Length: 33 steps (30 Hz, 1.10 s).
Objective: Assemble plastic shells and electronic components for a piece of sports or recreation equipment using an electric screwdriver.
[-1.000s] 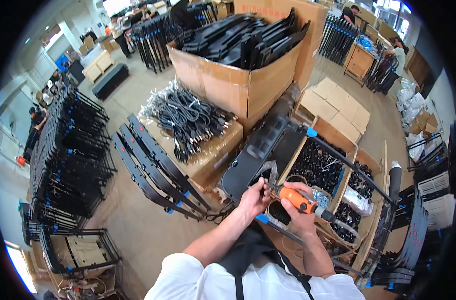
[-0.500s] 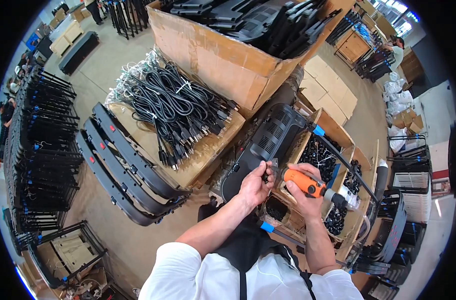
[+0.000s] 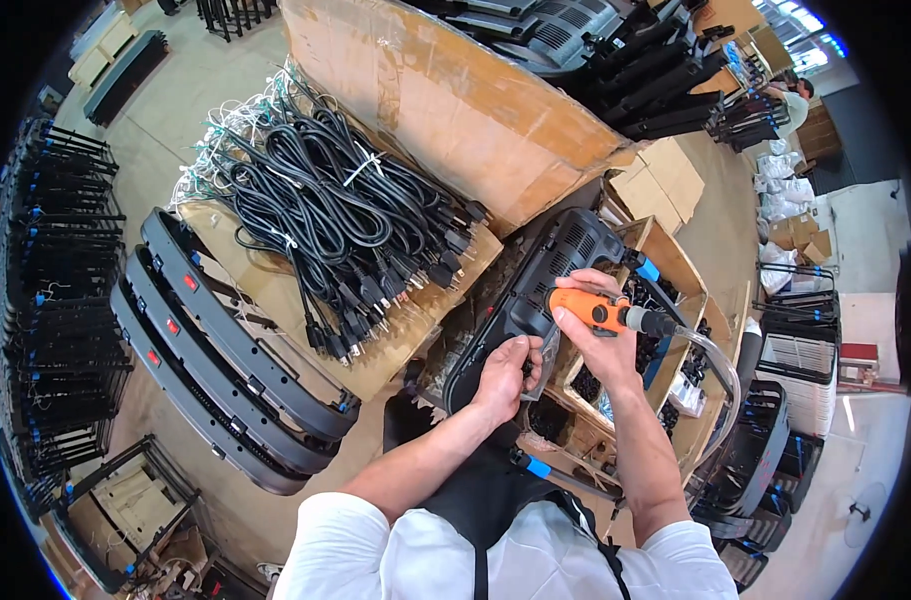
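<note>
My right hand is wrapped round an orange air screwdriver, whose clear hose curves away to the right. The tool's front end is over a black plastic housing with vent slots; its tip is hidden. My left hand is closed beside the near part of that housing, thumb and fingers pressed together. Whatever is in those fingers, if anything, cannot be made out.
Bundled black power cables lie on cardboard at the left, beside several curved dark frames. A tall carton of black parts stands behind. On the right, a wooden divided bin holds small black parts. Another person is far right.
My right hand has moved the screwdriver up and left, over the housing. My left hand has shifted slightly toward me. The view has turned and moved closer to the cables.
</note>
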Each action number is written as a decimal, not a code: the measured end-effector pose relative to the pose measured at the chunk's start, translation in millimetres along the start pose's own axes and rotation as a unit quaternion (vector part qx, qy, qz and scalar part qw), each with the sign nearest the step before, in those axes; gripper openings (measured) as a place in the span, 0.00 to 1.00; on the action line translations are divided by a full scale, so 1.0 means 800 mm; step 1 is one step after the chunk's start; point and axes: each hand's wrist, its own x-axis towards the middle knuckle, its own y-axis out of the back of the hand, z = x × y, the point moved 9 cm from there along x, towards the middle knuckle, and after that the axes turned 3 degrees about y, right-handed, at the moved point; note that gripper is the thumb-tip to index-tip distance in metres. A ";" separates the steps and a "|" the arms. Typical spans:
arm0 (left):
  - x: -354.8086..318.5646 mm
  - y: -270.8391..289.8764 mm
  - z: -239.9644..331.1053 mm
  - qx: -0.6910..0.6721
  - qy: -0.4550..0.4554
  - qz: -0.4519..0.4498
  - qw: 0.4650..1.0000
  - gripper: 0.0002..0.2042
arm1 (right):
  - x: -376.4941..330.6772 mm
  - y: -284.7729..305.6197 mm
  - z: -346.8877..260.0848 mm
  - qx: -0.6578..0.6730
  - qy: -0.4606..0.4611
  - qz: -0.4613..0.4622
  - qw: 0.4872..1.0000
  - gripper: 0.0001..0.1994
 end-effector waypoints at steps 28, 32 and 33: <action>-0.084 0.052 0.105 0.229 -0.120 0.053 0.964 0.12 | 0.024 -0.026 0.012 -0.056 -0.004 -0.090 0.994 0.23; -0.095 0.108 0.140 0.173 -0.103 0.101 0.974 0.18 | 0.028 -0.028 0.005 -0.055 -0.010 -0.103 0.993 0.23; -0.101 0.097 0.141 0.173 -0.085 0.109 0.975 0.17 | 0.030 -0.029 0.003 -0.060 -0.012 -0.108 0.992 0.23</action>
